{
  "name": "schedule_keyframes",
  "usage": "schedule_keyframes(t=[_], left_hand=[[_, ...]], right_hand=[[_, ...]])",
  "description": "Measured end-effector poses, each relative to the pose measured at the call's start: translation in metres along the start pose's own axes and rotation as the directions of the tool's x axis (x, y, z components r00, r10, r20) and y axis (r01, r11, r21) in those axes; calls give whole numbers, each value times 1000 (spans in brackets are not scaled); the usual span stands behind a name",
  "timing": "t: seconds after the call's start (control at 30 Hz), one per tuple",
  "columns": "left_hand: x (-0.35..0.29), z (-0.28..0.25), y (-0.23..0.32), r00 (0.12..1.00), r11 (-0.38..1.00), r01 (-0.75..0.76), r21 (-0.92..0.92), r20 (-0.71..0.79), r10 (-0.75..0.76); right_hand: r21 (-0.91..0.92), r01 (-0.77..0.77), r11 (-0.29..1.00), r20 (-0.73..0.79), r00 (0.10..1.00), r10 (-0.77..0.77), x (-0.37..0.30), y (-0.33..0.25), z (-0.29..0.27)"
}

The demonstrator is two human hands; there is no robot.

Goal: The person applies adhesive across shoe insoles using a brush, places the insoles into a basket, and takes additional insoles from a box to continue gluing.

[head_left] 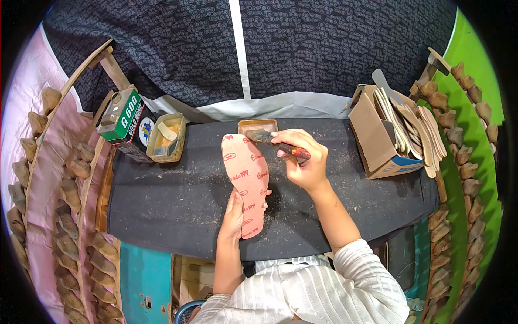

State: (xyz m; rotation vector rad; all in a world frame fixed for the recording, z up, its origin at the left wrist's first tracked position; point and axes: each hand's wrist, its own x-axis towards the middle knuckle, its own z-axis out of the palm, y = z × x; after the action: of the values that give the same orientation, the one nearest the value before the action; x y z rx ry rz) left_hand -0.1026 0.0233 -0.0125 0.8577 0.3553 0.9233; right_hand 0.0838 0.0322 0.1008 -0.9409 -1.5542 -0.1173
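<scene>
While the left hand [233, 220] holds the pink insole [244, 178] near its lower end, with the thumb on the left side and the fingertips showing at the right edge, the right hand [306, 159] pinches the handle of a brush [280, 145] between thumb and fingers. The insole is held above the middle of the table [172, 210], with its wider end pointing away from the person, and red printing covers its face. The head of the brush is at the upper right edge of the insole; whether it touches there, I cannot tell. Just behind it, a shallow tray [258, 125] stands on the table, partly covered by the brush and the insole.

To the left there are a green and black can [125, 128] and, just beside it, an open container [165, 156] with pale pieces inside. To the right stands a cardboard box [372, 143], filled with many flat soles [407, 129]. Wooden racks with brown shoe forms [69, 221] are on both sides.
</scene>
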Motion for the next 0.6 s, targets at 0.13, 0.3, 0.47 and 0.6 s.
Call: schedule_keyframes(t=[0.13,0.3,0.47,0.6], left_hand=[[1,-3,1,1000,998,-18,-67,0,18],[5,1,-1,998,999,19,-43,-56,-22],[9,10,-5,998,999,28,-32,-62,-30],[15,-7,-5,983,994,-48,-95,-182,30]], right_hand=[[-19,-217,976,64,974,218,-13,13,-6],[-22,-53,998,-113,992,50,-7,1,-11],[-55,130,990,67,990,-126,-1,-7,1],[30,18,999,119,993,-22,-28,-8,8]])
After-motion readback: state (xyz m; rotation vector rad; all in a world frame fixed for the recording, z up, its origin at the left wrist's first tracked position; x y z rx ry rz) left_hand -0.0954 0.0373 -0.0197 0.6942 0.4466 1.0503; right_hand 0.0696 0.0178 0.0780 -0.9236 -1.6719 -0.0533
